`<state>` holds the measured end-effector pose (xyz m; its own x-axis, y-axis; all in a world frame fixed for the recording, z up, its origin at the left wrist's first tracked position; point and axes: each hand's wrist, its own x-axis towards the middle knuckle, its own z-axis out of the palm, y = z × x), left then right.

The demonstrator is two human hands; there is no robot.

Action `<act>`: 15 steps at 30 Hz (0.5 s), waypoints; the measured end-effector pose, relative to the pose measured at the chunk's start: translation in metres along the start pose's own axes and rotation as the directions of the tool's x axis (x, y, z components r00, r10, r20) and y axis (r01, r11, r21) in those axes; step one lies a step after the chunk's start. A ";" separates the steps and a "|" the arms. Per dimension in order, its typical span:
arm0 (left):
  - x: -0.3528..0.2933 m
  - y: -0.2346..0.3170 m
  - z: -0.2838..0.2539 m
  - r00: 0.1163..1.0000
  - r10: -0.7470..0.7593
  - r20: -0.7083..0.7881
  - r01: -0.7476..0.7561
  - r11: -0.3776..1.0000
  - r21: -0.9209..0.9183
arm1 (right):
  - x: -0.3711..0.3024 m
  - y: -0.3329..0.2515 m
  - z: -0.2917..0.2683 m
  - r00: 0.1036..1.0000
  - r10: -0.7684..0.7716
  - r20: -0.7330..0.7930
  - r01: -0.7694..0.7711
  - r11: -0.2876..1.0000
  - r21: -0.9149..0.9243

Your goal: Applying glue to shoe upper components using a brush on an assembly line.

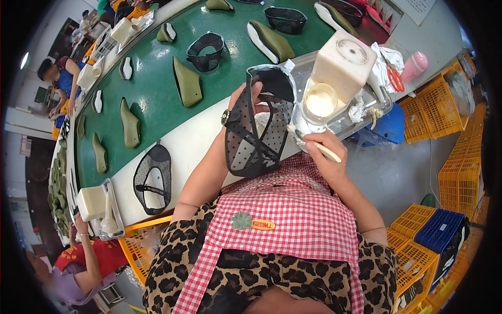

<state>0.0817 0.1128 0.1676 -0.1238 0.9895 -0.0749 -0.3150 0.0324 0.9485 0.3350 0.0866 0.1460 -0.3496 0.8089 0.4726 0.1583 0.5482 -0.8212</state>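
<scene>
My left hand [257, 93] is closed on a black dotted-mesh shoe upper [260, 161], its fingers reaching inside the opening. The upper hangs tilted in front of my apron, with a pale edge round its collar. In my right hand [328, 162] is a brush [329, 152] with a pale handle. The bristle end points at the right edge of the upper; whether it touches cannot be made out. Just beyond the brush stands a round cup [320, 102] of whitish liquid, joined to a cream plastic container [342, 63].
A clear tray [384, 102] bears the container, crumpled white scraps and orange-handled scissors [395, 78]. Olive shoe lasts [186, 83] and more uppers [205, 52] are spread over the green table [157, 78]. Another upper [152, 180] lies at its white edge. Yellow crates [423, 118] stand right. Co-workers sit left.
</scene>
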 end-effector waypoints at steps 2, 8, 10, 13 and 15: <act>0.001 0.000 0.000 0.994 0.071 -0.080 -0.077 0.995 -0.069 | -0.003 -0.001 0.001 0.999 0.010 0.044 -0.010 1.000 -0.001; 0.002 0.005 0.002 0.960 0.230 -0.158 -0.249 0.961 -0.120 | -0.004 0.005 0.009 0.999 -0.015 -0.049 0.010 0.996 -0.093; -0.001 0.008 0.009 0.929 0.325 -0.175 -0.351 0.926 -0.140 | 0.001 0.003 0.014 0.998 -0.004 -0.055 -0.006 0.984 -0.179; -0.018 0.020 0.031 0.902 0.393 -0.180 -0.415 0.903 -0.109 | 0.004 0.005 0.022 0.999 -0.048 0.004 0.048 0.985 -0.167; -0.021 0.018 0.033 0.872 0.443 -0.210 -0.455 0.890 -0.012 | 0.004 0.003 0.024 0.999 0.037 -0.005 -0.037 0.998 -0.049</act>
<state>0.1099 0.0971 0.1962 -0.4450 0.8473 0.2899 -0.2356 -0.4231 0.8749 0.3120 0.0866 0.1374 -0.3387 0.8295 0.4440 0.2160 0.5278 -0.8214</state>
